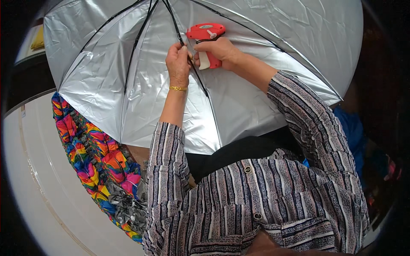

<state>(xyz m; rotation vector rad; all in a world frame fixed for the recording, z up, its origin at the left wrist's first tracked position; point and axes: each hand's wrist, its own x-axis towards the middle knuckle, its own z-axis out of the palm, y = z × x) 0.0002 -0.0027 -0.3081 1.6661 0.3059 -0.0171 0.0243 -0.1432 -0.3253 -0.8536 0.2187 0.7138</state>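
Our left hand (pixel 177 64) pinched a black rib (pixel 200 80) of the silver umbrella (pixel 239 98). Just right of that rib, our right hand (pixel 220 49) gripped a red gun-shaped tool (pixel 200 32), fingers closed around its handle (pixel 216 63).

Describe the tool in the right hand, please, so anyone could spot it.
Over the silver umbrella, find the right hand. It grips a red, gun-shaped tool, whose colour and white trigger set it apart from the black ribs.

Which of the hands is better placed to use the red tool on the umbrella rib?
Probably the right hand: it grips the red tool, close beside the black rib, which the left hand holds.
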